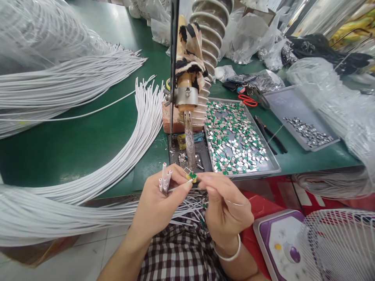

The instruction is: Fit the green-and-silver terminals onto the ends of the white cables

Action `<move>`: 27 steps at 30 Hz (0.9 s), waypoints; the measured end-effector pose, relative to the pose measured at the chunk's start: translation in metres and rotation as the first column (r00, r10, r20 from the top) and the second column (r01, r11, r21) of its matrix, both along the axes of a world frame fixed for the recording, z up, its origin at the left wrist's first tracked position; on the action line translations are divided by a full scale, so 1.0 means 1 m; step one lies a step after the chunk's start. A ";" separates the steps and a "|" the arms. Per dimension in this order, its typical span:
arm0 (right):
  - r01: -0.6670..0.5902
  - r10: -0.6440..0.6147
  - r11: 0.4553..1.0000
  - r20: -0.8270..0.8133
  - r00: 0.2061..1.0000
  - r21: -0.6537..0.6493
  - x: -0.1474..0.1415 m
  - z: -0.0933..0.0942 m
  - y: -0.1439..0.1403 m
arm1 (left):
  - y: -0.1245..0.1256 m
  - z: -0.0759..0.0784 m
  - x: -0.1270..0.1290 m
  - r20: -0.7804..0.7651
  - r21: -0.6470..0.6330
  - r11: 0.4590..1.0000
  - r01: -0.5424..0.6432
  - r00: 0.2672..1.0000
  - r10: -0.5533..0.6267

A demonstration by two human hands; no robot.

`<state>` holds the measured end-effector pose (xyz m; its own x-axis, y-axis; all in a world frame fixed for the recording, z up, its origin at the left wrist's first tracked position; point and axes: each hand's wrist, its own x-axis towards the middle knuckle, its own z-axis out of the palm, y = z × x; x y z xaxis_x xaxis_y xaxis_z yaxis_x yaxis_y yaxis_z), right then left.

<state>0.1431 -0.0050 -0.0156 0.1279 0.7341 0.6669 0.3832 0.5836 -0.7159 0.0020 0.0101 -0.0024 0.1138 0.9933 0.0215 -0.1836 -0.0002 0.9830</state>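
Left hand [159,201] clamps a bunch of white wires [164,180] upright while the right hand [225,207] pinches a tiny green chip [192,175] right under the soldering iron tip [190,150], so steadiness counts: keep wire end touching chip.

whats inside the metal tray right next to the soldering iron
The metal tray holds many small green and silver components, scattered loosely over most of its floor. Bare grey floor shows between them; nothing else shows in it.

Fan [340,246] — edge-cropped (lower right)
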 end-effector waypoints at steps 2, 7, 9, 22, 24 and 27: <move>0.014 -0.017 0.997 -0.035 0.999 -0.074 0.001 -0.002 -0.001 | -0.001 0.001 0.001 -0.053 0.036 0.999 -0.009 0.999 0.011; -0.055 0.064 0.993 0.086 0.994 -0.101 0.010 0.009 -0.003 | -0.007 0.001 0.003 -0.305 0.165 0.970 0.179 0.944 -0.122; -0.173 0.191 0.975 0.124 0.974 -0.141 0.014 0.016 -0.004 | -0.011 -0.002 0.002 -0.373 0.184 0.933 0.310 0.900 -0.225; -0.269 0.247 0.908 -0.109 0.963 -0.321 0.017 0.022 -0.008 | -0.022 -0.003 -0.006 -0.392 0.288 0.932 0.221 0.915 -0.096; -0.281 0.246 0.902 -0.143 0.959 -0.328 0.017 0.022 -0.008 | -0.021 -0.002 -0.005 -0.383 0.305 0.928 0.214 0.920 -0.086; -0.271 0.237 0.910 -0.141 0.961 -0.314 0.017 0.021 -0.007 | -0.020 -0.002 -0.006 -0.368 0.316 0.930 0.190 0.927 -0.065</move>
<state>0.1601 -0.0122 0.0052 -0.0397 0.9250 0.3780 0.1717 0.3789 -0.9094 -0.0041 -0.0098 -0.0039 0.3013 0.9082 0.2905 0.1462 -0.3450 0.9272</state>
